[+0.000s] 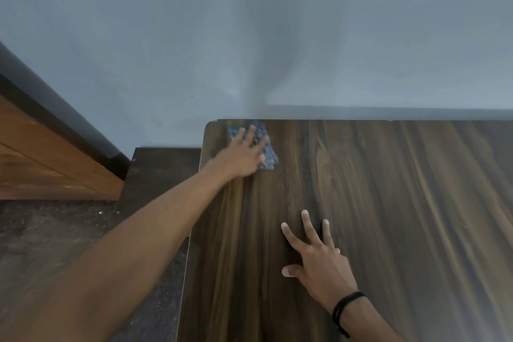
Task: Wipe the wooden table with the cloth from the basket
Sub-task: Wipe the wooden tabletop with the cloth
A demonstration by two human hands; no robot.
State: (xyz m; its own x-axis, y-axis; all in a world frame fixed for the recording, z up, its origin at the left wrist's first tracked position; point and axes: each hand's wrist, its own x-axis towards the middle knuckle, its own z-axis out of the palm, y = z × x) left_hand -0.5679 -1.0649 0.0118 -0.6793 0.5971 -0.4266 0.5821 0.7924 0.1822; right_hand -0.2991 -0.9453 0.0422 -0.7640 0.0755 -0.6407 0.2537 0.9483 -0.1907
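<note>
Left hand (pixel 244 153): stretched to the far left corner of the wooden table (pixel 402 216). Its fingers are straight and spread, pressing the cloth flat and not gripping it, probably to rub this corner.
Cloth (pixel 269 154): blue, folded under that palm, close to the table's back edge.
Right hand (pixel 319 261): fingers spread flat on bare wood, holding nothing. It is likely a support while leaning forward.
Basket: not in view.
Writing: none visible.

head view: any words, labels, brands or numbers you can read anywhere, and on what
None: no text is legible in this view.
The wooden table, the blue cloth, the wall and the black wristband show no writing, label or number.
</note>
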